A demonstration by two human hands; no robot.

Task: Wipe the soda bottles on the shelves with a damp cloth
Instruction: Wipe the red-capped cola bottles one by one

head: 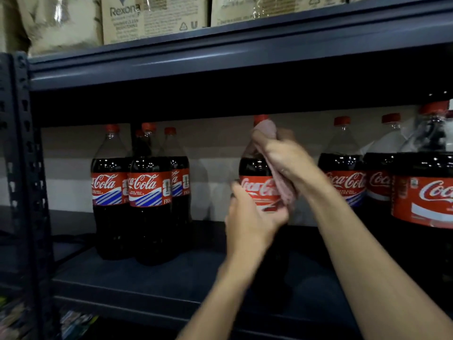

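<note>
Coca-Cola bottle (255,168): mid-shelf (171,278), between a cluster of bottles (149,192) toward the left end and a row of bottles (348,182) toward the right end; its base is lost in shadow.
Left hand (252,217): wrapped round the red label, steadying the bottle.
Right hand (286,153): clutching a pink cloth (285,192) against the bottle's shoulder, reaching just under the cap.
Risk: the dampened plastic may slip in the left hand's hold if the wipe pushes hard. A sideways tip could topple the right-end row.

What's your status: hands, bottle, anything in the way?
Left hand grips middle bottle at its label. Right hand presses pink cloth to its neck and shoulder. Left bottle group and right bottle group stand apart, no obstruction.
</note>
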